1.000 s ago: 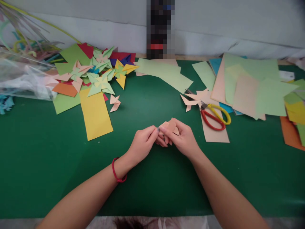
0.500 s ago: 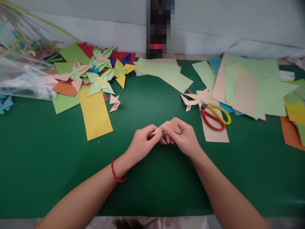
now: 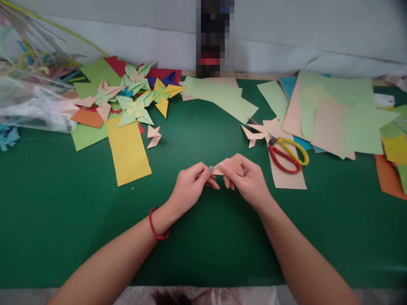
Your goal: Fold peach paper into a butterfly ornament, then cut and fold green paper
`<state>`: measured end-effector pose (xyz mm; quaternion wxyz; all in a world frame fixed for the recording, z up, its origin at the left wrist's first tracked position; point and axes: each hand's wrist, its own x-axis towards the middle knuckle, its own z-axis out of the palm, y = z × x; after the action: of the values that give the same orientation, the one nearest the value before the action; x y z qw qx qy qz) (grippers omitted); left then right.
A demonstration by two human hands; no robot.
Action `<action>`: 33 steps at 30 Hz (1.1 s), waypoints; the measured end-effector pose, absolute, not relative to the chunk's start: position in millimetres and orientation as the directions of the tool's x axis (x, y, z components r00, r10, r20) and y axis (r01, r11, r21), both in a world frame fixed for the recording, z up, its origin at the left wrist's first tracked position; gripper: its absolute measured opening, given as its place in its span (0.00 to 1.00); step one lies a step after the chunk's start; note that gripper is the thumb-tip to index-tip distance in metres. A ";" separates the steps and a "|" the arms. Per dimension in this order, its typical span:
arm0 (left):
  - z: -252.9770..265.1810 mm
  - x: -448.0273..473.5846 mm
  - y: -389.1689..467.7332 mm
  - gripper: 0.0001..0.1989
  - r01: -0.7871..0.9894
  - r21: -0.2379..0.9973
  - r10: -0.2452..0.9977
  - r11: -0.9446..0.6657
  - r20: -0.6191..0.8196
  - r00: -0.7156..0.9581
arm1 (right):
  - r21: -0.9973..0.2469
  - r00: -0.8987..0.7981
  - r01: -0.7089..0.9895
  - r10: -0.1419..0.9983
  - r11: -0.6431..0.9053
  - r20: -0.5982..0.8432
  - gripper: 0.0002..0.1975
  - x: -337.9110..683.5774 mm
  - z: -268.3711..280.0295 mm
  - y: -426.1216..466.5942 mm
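Peach paper (image 3: 235, 162) in hands (image 3: 189, 186) | scissors (image 3: 280, 140) partly covering pink sheet (image 3: 288, 180)

A green tabletop (image 3: 203, 250) spans the frame. On it lie 1 yellow sheet (image 3: 129, 153) left of centre, 1 folded pink piece (image 3: 154, 136) beside it, 1 pink sheet (image 3: 288, 181) right of centre, and orange paper (image 3: 388, 178) far right.

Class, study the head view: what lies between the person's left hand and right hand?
In the head view, a folded peach paper piece spans the gap, pinched by both the left hand and right hand.
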<state>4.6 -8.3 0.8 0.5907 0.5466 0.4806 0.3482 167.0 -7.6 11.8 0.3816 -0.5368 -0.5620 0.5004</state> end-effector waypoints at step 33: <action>0.5 4.7 -8.0 0.12 -0.020 0.969 0.880 0.247 -0.215 0.423 | -0.977 -0.235 0.062 0.948 -0.205 -0.214 0.13 165.4 9.2 -6.1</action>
<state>4.7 -8.0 0.5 0.6692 0.5135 0.4188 0.3363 165.4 -6.1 9.2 0.3706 -0.4952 -0.5099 0.5979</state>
